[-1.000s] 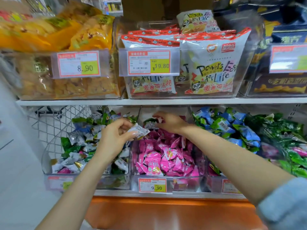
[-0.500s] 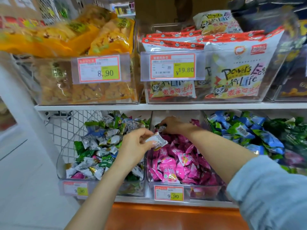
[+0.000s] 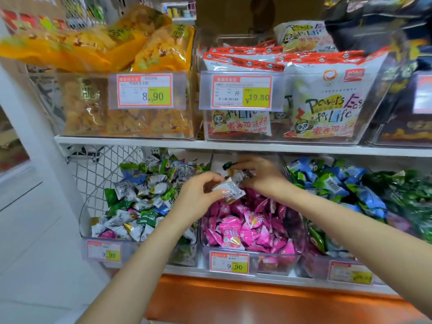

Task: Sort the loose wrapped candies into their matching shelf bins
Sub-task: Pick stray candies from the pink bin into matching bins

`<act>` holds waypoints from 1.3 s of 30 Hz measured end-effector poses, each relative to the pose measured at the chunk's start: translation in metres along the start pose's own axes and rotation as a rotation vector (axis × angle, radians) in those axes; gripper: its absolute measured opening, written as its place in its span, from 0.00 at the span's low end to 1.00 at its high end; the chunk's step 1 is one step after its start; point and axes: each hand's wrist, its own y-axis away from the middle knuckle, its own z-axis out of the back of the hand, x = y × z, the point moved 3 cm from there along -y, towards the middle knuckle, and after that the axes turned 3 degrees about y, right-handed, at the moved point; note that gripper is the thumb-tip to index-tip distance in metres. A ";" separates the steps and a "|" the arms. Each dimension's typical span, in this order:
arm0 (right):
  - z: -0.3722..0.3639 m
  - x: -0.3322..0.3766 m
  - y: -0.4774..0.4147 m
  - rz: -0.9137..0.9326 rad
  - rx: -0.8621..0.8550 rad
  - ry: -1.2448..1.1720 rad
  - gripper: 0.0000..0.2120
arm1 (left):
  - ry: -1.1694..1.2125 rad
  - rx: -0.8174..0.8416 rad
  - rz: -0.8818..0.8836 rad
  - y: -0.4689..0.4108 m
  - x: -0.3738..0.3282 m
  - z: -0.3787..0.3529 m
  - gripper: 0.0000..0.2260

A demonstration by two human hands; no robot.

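Left grip: my left grip [image 3: 198,197] is clenched on a white candy [image 3: 230,189], pinched between thumb and fingertips, with the wrapper jutting toward 3 o'clock.
Right grip: my right grip [image 3: 261,176] sits just at 2 o'clock of the left one, knuckles up and fingers curled. It is grasping a dark green candy [image 3: 228,165] at its fingertips. More wrappers are bunched under the palm, but I cannot tell how many.
Where the candy is: both pieces are in the air over the back of the pink bin [image 3: 275,263], almost touching each other, just under the edge of the upper shelf [image 3: 163,142].
Pink bin: this clear bin is heaped with pink candies [image 3: 245,228] at 6 o'clock of my grips, and its front carries a price tag [image 3: 230,263] reading 9.90.
Left bin: at 9 o'clock, a clear bin [image 3: 140,251] holds mixed candies [image 3: 140,197] in white, green and blue wrappers. My left forearm crosses its right corner.
Right bin: at 3 o'clock, a third bin [image 3: 313,265] holds blue and green candies [image 3: 327,181].
Upper shelf: at 12 o'clock stand yellow snack bags [image 3: 131,43] tagged 8.90 and white panda-print bags [image 3: 327,99] tagged 19.80.
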 end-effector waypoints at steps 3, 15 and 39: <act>0.012 0.010 0.037 0.102 -0.071 -0.067 0.17 | 0.253 0.121 0.061 0.004 -0.010 -0.015 0.06; 0.010 -0.008 0.081 0.161 -0.081 -0.056 0.26 | 0.587 0.238 0.137 0.014 -0.026 -0.050 0.04; 0.020 -0.015 0.096 0.164 -0.115 -0.068 0.28 | 0.440 0.368 0.071 0.021 -0.032 -0.058 0.04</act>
